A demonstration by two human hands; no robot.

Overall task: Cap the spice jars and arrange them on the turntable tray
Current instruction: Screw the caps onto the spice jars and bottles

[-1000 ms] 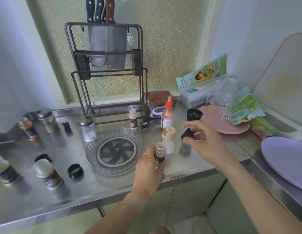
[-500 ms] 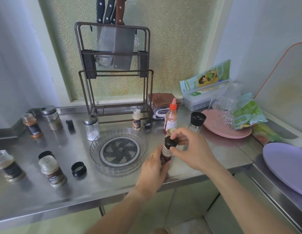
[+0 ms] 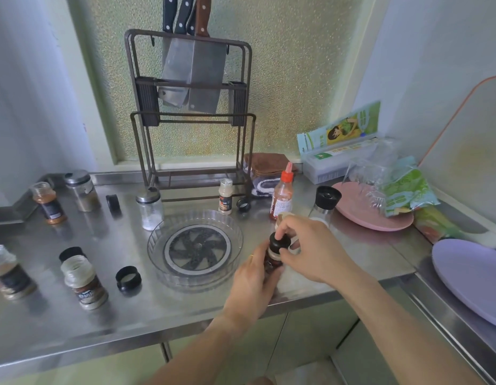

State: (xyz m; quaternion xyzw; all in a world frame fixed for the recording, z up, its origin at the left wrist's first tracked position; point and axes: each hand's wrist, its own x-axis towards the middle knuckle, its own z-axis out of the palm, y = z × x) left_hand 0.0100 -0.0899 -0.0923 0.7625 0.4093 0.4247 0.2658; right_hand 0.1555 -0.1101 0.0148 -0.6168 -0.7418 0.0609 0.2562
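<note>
My left hand (image 3: 253,282) grips a small dark spice jar (image 3: 272,261) just right of the clear turntable tray (image 3: 155,240). My right hand (image 3: 313,248) pinches a black cap (image 3: 279,241) sitting on top of that jar. The tray holds nothing. Uncapped jars stand at the left: one (image 3: 85,283) near the front, one (image 3: 9,273) at the far left, one (image 3: 48,202) at the back. Loose black caps lie at front left (image 3: 128,277), behind the front jar (image 3: 71,252), at the back (image 3: 113,202) and behind the tray (image 3: 243,204). A small capless jar (image 3: 225,196) stands behind the tray.
A knife rack (image 3: 191,112) with cleavers stands at the back. A glass shaker (image 3: 150,208), a metal-lidded jar (image 3: 81,190), a red-capped sauce bottle (image 3: 281,193) and a black-topped grinder (image 3: 325,202) stand around. A pink plate (image 3: 352,215) and a purple plate (image 3: 474,276) lie to the right.
My right hand brought the black cap from the right onto the jar that my left hand holds. The camera view shifted slightly left and down.
</note>
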